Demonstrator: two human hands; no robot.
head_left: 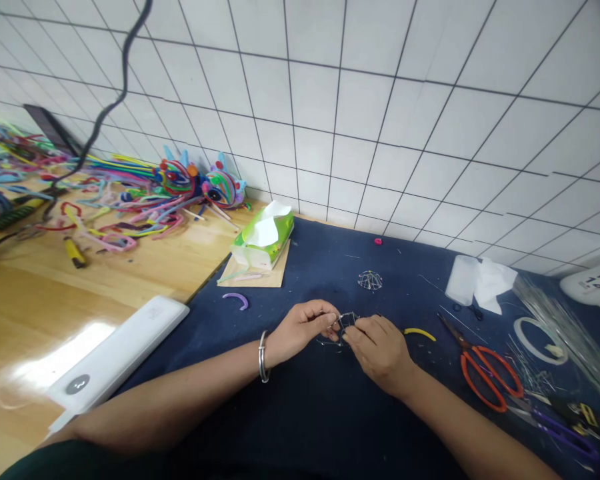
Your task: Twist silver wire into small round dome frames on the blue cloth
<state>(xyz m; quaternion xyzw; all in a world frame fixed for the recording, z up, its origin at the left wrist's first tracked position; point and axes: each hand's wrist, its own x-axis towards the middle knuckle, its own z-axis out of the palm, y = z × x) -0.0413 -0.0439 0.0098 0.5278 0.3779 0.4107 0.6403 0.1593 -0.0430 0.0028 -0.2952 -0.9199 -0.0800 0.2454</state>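
Observation:
Above the dark blue cloth [300, 427], both hands hold one small wire frame [349, 319] made of thin silvery wires. My left hand [300, 328], with a silver bangle at the wrist, pinches its left side. On its right side, the fingers of my right hand [380, 350] are closed on the wire. Part of the frame is hidden behind the fingers. Just beyond the hands, a dome-shaped wire frame [370, 280] rests on the cloth. A curved yellow piece [420, 333] sticks out behind my right hand; whether the hand touches it I cannot tell.
Orange-handled scissors [490, 377], a white ring [540, 340], loose wires [565, 320] and purple-handled scissors [563, 430] lie right. A tissue pack [263, 237] and a purple curved piece [238, 300] are left of centre. Farther left are a white device [120, 353] and colourful pipe cleaners [105, 220].

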